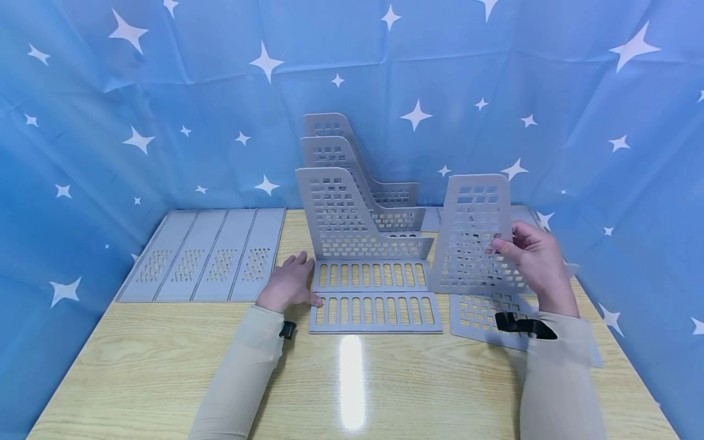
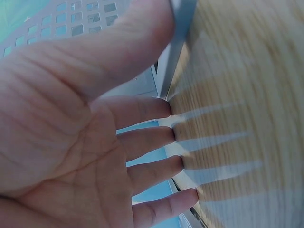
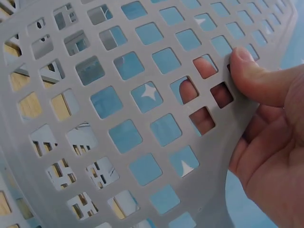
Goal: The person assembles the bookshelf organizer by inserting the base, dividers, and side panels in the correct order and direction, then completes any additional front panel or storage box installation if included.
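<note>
My right hand (image 1: 541, 260) pinches a grey perforated side panel (image 1: 474, 244) between thumb and fingers, holding it upright right of the slotted base. In the right wrist view, fingers show through the holes of that panel (image 3: 209, 171), with the thumb on its near face. At the left end of the grey slotted base (image 1: 376, 291) is my left hand (image 1: 291, 278), its thumb touching the base's edge. The left wrist view shows the fingers (image 2: 147, 140) fairly straight, tips at the table. Several L-shaped perforated panels (image 1: 335, 214) stand upright in a row on the base.
Flat grey panels with small slanted holes (image 1: 220, 256) lie side by side at the left on the wooden table (image 1: 429, 391). Another perforated panel (image 1: 489, 333) lies flat beneath the right hand. A blue star-patterned curtain (image 1: 352, 61) hangs behind and at both sides.
</note>
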`<state>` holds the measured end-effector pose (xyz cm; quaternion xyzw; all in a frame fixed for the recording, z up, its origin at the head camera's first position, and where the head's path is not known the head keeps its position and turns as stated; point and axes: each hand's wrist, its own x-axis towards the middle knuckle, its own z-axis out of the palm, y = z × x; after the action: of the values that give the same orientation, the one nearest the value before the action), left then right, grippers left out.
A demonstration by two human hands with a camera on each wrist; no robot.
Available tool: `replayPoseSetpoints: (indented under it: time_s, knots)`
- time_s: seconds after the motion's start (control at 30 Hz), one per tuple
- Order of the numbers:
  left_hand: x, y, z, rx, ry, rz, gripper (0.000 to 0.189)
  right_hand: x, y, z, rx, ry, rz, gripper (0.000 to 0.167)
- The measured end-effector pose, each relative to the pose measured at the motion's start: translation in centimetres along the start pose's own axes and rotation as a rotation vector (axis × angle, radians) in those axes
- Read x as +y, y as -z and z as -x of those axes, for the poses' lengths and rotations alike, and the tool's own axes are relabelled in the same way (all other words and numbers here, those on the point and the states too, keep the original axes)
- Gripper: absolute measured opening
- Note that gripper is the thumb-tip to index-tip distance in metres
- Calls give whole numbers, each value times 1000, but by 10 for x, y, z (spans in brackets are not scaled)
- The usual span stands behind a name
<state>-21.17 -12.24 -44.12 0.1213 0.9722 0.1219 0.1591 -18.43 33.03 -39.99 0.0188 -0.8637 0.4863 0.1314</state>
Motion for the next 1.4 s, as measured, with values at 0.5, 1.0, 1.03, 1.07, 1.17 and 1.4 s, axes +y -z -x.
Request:
replayPoseSetpoints:
  time_s: [0.5,1.0,1.03,1.07,1.17,1.4]
  knots:
    - [-14,-10,16,-40,-102,42,112,-6,-24,2,-113,148,-175,10]
    - [-24,-3,22,-99,-139,111,121,-7,5,4,-524,11,236,19]
    - [-25,-3,22,-103,-139,116,119,-7,2,4,-530,15,224,21]
    - [-25,-3,22,-106,-137,119,118,-8,-1,3,-534,33,209,21]
    - [-25,-2,20,-112,-135,124,116,-12,-10,2,-541,68,179,27]
    - [-23,-2,20,-108,-128,103,117,-16,-12,3,-548,103,175,16]
